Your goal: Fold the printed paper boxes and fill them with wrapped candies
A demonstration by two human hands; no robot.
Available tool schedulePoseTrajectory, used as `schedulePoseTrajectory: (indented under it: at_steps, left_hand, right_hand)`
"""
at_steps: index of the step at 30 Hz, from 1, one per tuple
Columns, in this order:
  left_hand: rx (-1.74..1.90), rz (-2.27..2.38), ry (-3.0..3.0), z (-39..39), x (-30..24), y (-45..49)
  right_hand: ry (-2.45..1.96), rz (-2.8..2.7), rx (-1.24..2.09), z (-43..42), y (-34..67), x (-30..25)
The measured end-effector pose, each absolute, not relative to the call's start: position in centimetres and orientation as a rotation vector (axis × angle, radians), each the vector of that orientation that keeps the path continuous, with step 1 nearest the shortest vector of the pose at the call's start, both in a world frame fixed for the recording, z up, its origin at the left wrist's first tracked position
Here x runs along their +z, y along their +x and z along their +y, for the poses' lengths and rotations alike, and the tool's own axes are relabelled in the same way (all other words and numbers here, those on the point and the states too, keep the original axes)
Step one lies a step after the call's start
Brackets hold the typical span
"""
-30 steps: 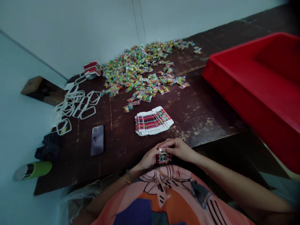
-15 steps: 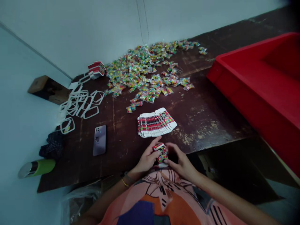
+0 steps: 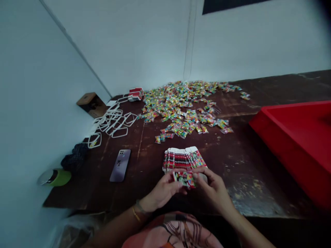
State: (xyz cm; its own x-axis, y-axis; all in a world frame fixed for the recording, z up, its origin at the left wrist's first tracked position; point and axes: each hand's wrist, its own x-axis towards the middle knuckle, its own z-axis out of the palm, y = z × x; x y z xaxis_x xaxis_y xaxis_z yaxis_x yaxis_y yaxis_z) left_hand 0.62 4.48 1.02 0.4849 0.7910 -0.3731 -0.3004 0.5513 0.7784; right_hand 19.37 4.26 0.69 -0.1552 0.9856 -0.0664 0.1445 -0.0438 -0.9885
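I am holding one small flat card printed in red, green and yellow (image 3: 184, 179) between both hands, just above the near edge of the dark brown wooden table (image 3: 245, 179). The card is looking a little blurred, so I cannot read its print. The grip of my left hand (image 3: 162, 193) is closing on its left end, and the grip of my right hand (image 3: 214, 187) is pinching its right end with the fingertips.

Just behind the card one fanned stack of similar printed cards (image 3: 183, 159) is lying; its cards are too many and too close for counting. Farther back one wide heap of small colourful plastic packets (image 3: 186, 110) is spreading over the table, also too many to count. To my left one purple phone (image 3: 120, 165) is lying with its back up, and beyond it several white flat frames (image 3: 113, 120) are overlapping. One red plastic crate (image 3: 297, 144) is standing at my right, and one green cup (image 3: 55, 177) is lying at the far left edge.
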Motion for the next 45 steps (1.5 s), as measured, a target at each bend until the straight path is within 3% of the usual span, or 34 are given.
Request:
schedulePoseTrajectory:
  at_steps: [3, 7, 10, 14, 21, 28, 30, 35, 40, 45]
  left_hand:
    - [0.92, 0.874, 0.628, 4.4, 0.7, 1.8]
    - [0.646, 0.974, 0.856, 5.1, 1.4, 1.5]
    - [0.444, 0.925, 1.046, 5.8, 2.0, 0.8]
    - [0.347, 0.826, 1.107, 6.2, 2.6, 0.7]
    - [0.509, 0.87, 1.1, 7.3, 2.3, 0.4]
    - [0.441, 0.775, 1.491, 13.8, 2.4, -2.2]
    - [0.635, 0.898, 1.472, 17.3, 1.6, -3.2]
    - [1.591, 1.249, 0.744, 26.5, -3.1, -7.2]
    - [1.842, 1.066, 0.49, 30.6, -6.4, -11.6]
    - [2.047, 0.859, 0.17, 30.8, -6.7, -16.2]
  right_hand:
    - [-1.311, -1.372, 1.251, 4.3, 18.8, 0.4]
    - [-1.2, -1.764, 0.974, 4.7, 19.4, 1.6]
    - [-1.009, -2.021, 1.088, 5.1, 19.9, 2.7]
    - [-0.994, -1.969, 1.226, 5.1, 20.2, 3.0]
    - [-1.087, -1.637, 1.531, 4.9, 20.9, 1.2]
    - [-1.148, -1.898, 1.366, 10.7, 21.0, 1.1]
    - [-1.138, -1.921, 1.321, 14.5, 21.1, 0.6]
    - [-1.247, -1.943, 0.969, 26.6, 19.2, -2.9]
    - [-1.086, -2.319, 0.411, 36.4, 10.3, -4.5]
    - [-0.942, -2.637, 0.155, 41.1, -4.3, -4.9]
